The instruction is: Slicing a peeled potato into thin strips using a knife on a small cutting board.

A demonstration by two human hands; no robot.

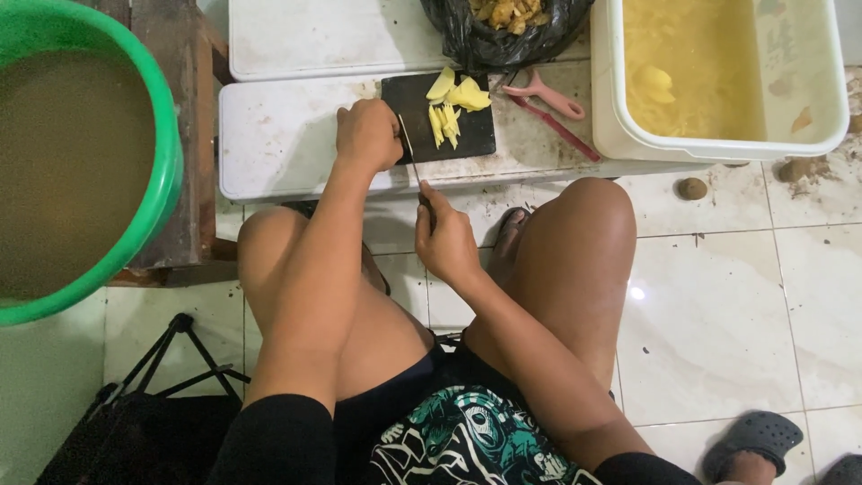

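Observation:
My left hand point(368, 135) rests curled on the near left part of a small black cutting board point(476, 135), seemingly pressing down on something hidden under the fingers. My right hand point(444, 241) grips the handle of a knife point(410, 148), whose thin blade runs up along the left hand's fingers. Yellow potato strips point(444, 126) and larger yellow slices point(467, 94) lie on the board to the right of the blade.
The board sits on a white low platform point(287, 135). A pink peeler point(548, 99) and a red-handled tool point(557, 130) lie to its right. Around are a white tub point(718, 148) of yellowish water with slices, a black bag point(503, 40) of peels, and a green basin point(166, 171) of murky water. Small potatoes point(691, 189) lie on the tiles.

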